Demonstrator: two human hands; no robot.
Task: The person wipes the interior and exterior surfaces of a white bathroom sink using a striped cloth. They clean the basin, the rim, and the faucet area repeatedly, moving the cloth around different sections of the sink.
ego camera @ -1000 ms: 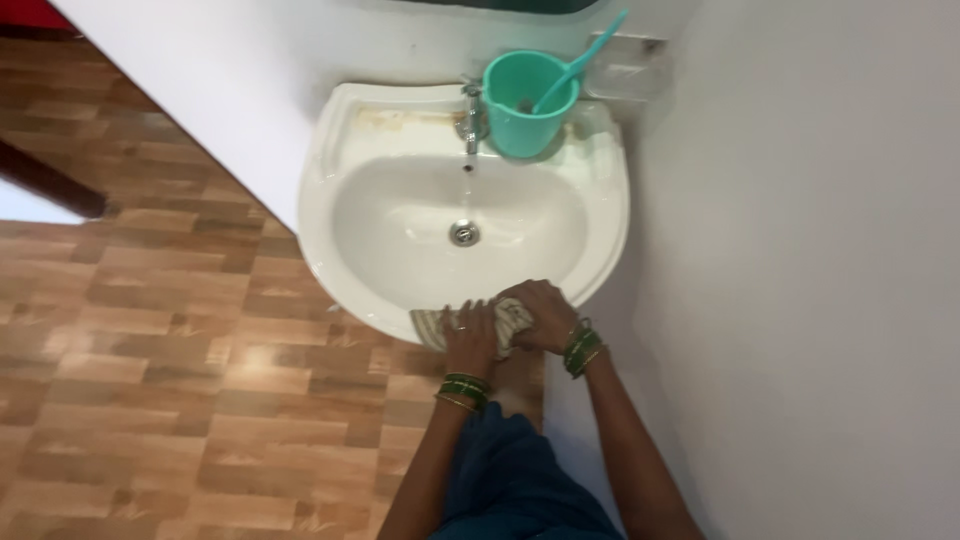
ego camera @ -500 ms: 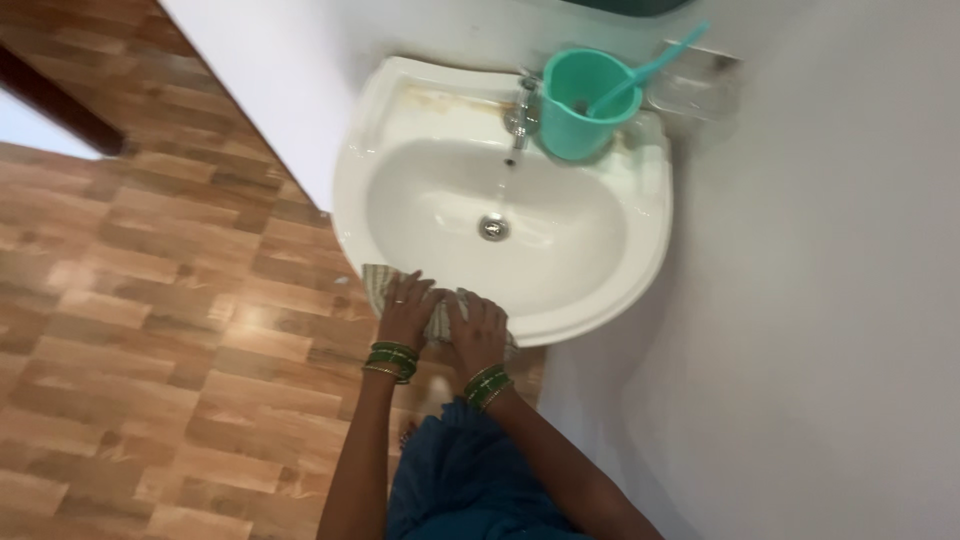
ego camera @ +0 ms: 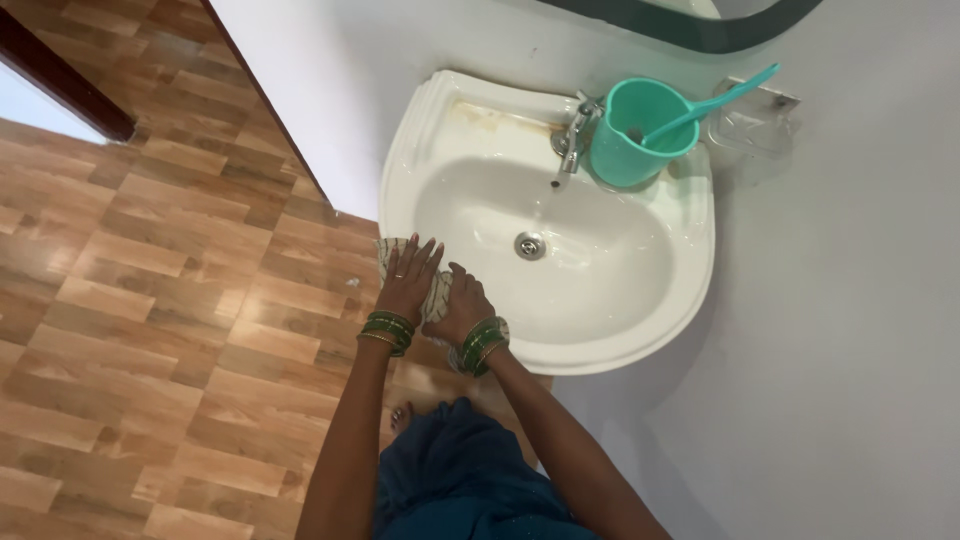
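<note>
Both hands bear on a striped cloth lying over the front left rim of the white wash basin. The left hand lies flat with fingers spread, palm pressing the cloth onto the rim. The right hand sits just beside it, fingers curled down over the cloth; whether it pinches the fabric or only presses cannot be told. Green bangles ring both wrists.

Judgement on method: the wiping is best done with the cloth kept flat under both palms, following the curve of the rim, with even pressure so the fabric does not bunch or slip off onto the wood-pattern floor. A brown stain on the back ledge near the tap looks untouched.

A teal mug stands on the back right ledge beside the tap, a teal toothbrush leaning out of it. A clear soap holder is fixed to the wall to the right. No packages, labels or signs are visible. The drain sits mid-bowl.
</note>
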